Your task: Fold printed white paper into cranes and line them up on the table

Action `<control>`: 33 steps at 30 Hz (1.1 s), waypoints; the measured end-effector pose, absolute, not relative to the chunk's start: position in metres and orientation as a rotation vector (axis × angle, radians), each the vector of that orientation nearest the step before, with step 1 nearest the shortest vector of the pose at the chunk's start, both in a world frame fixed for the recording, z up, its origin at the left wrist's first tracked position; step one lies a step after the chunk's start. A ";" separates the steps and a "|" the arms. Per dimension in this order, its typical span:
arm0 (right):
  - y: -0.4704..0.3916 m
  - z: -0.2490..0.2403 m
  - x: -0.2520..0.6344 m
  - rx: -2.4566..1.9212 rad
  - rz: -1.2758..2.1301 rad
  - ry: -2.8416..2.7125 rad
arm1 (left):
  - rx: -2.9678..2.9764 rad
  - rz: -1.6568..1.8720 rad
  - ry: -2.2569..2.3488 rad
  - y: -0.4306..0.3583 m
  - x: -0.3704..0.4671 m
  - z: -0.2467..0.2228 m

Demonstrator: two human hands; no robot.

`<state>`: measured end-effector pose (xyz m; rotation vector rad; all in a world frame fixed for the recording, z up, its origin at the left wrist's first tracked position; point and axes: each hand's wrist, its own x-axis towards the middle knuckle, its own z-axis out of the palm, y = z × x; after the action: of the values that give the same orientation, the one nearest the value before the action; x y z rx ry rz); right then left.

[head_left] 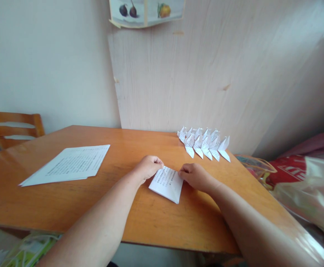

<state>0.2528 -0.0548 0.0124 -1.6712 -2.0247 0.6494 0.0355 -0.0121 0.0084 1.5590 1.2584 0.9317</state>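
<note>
A folded sheet of printed paper [167, 184], roughly square, lies on the wooden table between my hands. My left hand [150, 166] pinches its far left corner, fingers closed. At the far right corner, my right hand [194, 175] grips the paper's edge between thumb and curled fingers. Farther back to the right, several white folded paper figures [206, 144] stand in two rows near the wall, their tips pointing up. Off to the left lies a stack of flat printed sheets [71, 163].
The wooden table [139, 226] runs up to the wall. A wooden chair [14, 130] stands at the far left. Bags, one of them red [287, 172], crowd the right side beyond the table edge. A green plastic bag [31, 250] sits below the front edge.
</note>
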 end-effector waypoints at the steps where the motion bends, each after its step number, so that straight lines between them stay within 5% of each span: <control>1: -0.055 0.012 0.253 -1.677 0.628 -2.042 | 1.585 0.932 1.274 -0.011 0.035 0.006; 33: -0.052 0.010 0.254 -1.705 0.512 -2.089 | 2.573 0.646 1.112 -0.017 0.039 0.011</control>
<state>0.2544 -0.0523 0.0101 -1.7050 -2.0895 0.5120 0.0392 -0.0173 0.0110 2.5728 1.1123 0.6457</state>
